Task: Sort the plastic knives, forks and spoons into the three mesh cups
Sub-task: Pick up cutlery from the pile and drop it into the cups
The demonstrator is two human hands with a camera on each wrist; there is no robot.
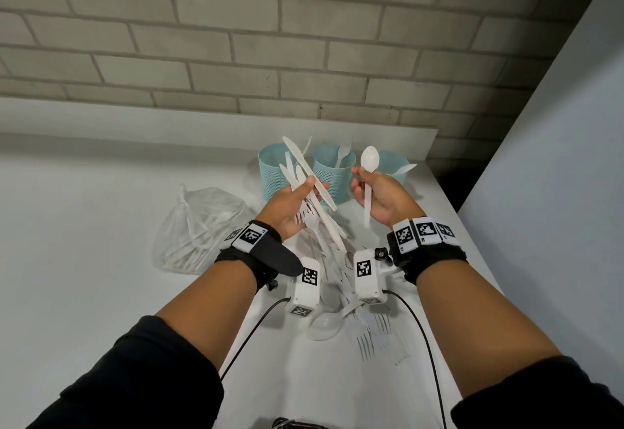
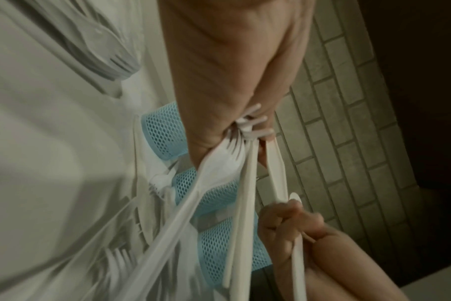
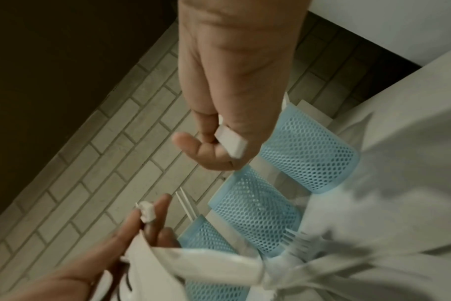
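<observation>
Cups: three light-blue mesh cups stand in a row at the far side of the white table (image 1: 101,226), just before the brick wall.
Left cup (image 1: 274,171): holds knives, their tips standing above the rim.
Middle cup (image 1: 332,171): one white utensil leans out of it; which kind I cannot tell.
Right cup (image 1: 393,161): largely hidden behind the right hand; a spoon bowl sticks out over its right rim.
Left hand (image 1: 292,205): raised before the left cup, fingers and thumb curled round a bundle (image 1: 314,198) of knives and forks that fans out both ways.
Right hand (image 1: 380,197): raised before the right cup, pinching a spoon (image 1: 369,171) by the handle, bowl up.
Pile (image 1: 351,313): loose forks and spoons lie on the table near the person, below and between the wrists.
Bag (image 1: 199,229): clear plastic, knotted at the top, on the table left of the cups, with more white cutlery inside.
</observation>
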